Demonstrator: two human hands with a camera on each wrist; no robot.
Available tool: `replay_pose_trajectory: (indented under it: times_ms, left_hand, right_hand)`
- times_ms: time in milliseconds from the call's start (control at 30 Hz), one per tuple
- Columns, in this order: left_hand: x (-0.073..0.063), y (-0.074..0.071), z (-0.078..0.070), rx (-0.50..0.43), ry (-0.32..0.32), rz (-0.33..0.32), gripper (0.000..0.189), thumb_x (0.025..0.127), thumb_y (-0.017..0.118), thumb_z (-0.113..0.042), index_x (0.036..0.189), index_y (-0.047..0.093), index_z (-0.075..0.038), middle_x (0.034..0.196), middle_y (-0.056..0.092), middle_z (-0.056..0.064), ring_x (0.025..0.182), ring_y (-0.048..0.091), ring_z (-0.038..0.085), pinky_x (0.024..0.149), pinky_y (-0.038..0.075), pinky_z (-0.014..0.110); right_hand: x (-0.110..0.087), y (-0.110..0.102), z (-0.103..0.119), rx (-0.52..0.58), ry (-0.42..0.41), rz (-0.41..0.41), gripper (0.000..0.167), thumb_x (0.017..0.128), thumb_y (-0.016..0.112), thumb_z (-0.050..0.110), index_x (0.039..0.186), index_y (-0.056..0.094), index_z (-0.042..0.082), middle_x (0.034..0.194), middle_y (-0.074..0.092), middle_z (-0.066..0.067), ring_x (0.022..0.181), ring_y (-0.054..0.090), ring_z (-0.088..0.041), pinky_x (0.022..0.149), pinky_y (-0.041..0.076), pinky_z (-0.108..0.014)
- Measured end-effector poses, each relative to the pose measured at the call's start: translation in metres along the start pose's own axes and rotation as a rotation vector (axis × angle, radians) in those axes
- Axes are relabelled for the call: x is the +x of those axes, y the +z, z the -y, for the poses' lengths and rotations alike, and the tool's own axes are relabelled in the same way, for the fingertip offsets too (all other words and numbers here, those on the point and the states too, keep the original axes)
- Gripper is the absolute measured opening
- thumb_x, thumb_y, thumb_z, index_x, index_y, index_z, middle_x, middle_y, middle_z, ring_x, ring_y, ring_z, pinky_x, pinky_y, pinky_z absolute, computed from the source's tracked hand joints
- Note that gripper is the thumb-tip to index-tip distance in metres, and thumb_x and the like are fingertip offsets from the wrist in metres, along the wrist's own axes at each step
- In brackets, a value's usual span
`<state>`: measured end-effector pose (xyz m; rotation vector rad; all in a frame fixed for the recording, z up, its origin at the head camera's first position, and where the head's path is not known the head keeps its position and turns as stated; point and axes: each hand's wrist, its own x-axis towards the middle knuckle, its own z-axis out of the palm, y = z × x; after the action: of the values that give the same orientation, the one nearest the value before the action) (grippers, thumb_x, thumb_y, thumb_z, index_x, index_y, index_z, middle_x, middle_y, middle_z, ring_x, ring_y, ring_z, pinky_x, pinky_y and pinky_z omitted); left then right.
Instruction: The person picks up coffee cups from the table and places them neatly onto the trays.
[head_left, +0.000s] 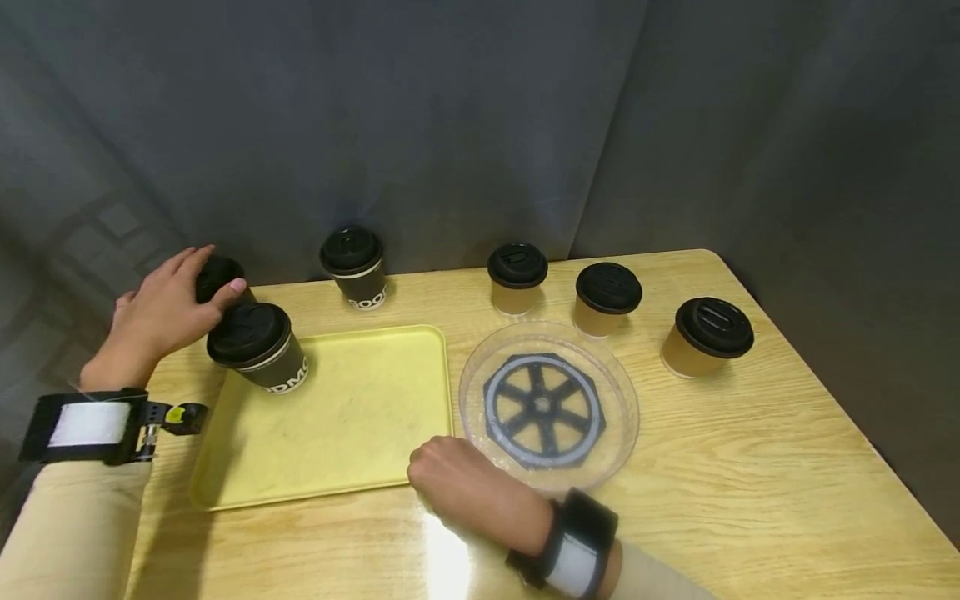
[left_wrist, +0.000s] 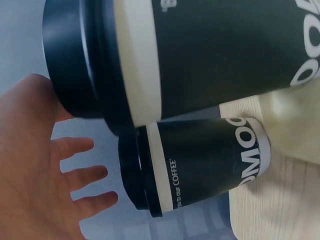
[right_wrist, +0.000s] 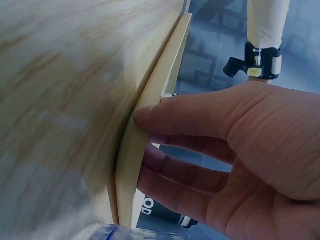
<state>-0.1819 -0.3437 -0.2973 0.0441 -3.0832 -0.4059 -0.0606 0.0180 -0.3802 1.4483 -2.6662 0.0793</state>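
Observation:
My left hand (head_left: 161, 308) is at the tray's back left, fingers spread over a black-lidded dark coffee cup (head_left: 219, 273) that it partly hides. In the left wrist view those fingers stand apart from this cup (left_wrist: 200, 162). Close by the thumb, a second dark coffee cup (head_left: 251, 335) stands upright on the yellow tray (head_left: 352, 417); whether the thumb touches its lid I cannot tell. At the tray's front right corner, my right hand (head_left: 472, 487) pinches the rim. The right wrist view has its thumb on the outer wall of the tray (right_wrist: 132, 165) and its fingers inside.
Behind the tray stands another dark cup (head_left: 363, 275). Brown cups with black lids, one (head_left: 517, 279) at the back, one (head_left: 606, 300) beside it and one (head_left: 705, 337) farther right, surround a round clear dish (head_left: 630, 408). A grey curtain (head_left: 450, 125) hangs behind the wooden table (head_left: 750, 483).

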Motion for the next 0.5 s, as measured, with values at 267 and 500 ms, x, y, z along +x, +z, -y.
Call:
replay_pose_trajectory:
  times_ms: [267, 500]
  left_hand:
    - [0.005, -0.002, 0.009, 0.002, -0.002, 0.026, 0.082, 0.097, 0.032, -0.063, 0.157, 0.009, -0.011, 0.161, 0.005, 0.027, 0.137, 0.016, 0.06, 0.089, 0.016, 0.084]
    - [0.01, -0.002, 0.015, -0.009, -0.001, 0.052, 0.083, 0.098, 0.034, -0.062, 0.157, 0.008, -0.01, 0.16, 0.002, 0.028, 0.138, 0.013, 0.061, 0.088, 0.017, 0.084]
  right_hand:
    - [0.0, -0.002, 0.001, -0.016, 0.006, 0.008, 0.032, 0.059, 0.058, -0.009, 0.052, 0.044, 0.018, 0.054, 0.04, 0.01, 0.05, 0.031, -0.003, 0.045, 0.026, -0.009]
    - [0.0, -0.001, 0.001, -0.023, 0.006, 0.01, 0.032, 0.06, 0.059, -0.009, 0.052, 0.044, 0.018, 0.054, 0.042, 0.01, 0.05, 0.031, -0.003, 0.044, 0.028, -0.009]
